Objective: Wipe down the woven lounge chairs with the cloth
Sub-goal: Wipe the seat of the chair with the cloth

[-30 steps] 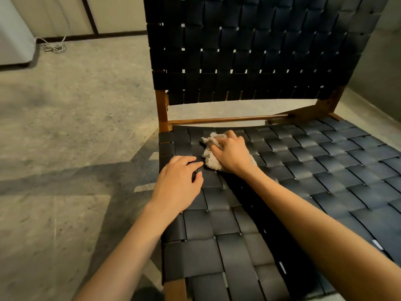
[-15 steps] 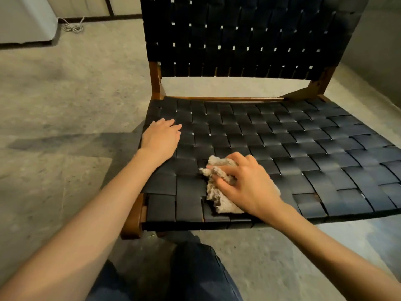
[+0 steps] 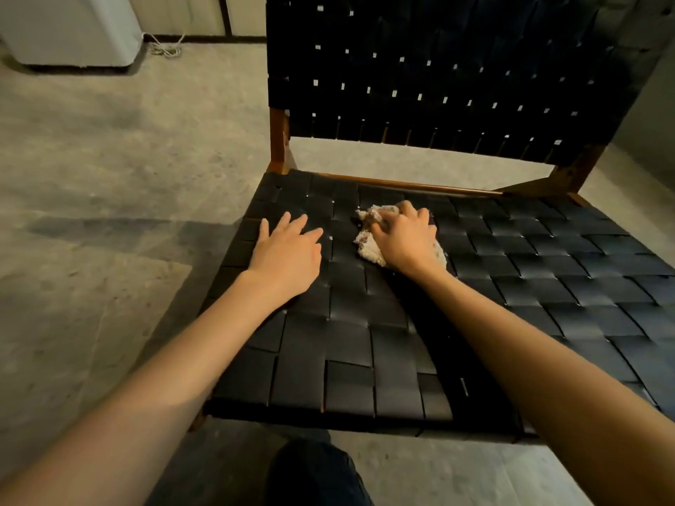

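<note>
Mottled grey concrete floor [image 3: 91, 177] spreads wide; a white appliance [image 3: 69, 27] stands at top left, and a coiled pale cord [image 3: 166, 49] lies just beside its base.

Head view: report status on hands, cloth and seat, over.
Left hand flat on woven seat, open. Right hand grips cloth, pressed to seat near the rear rail. Nothing else seen on it.

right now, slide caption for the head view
Right hand grips crumpled cloth on woven chair seat, left hand flat beside it.
</note>
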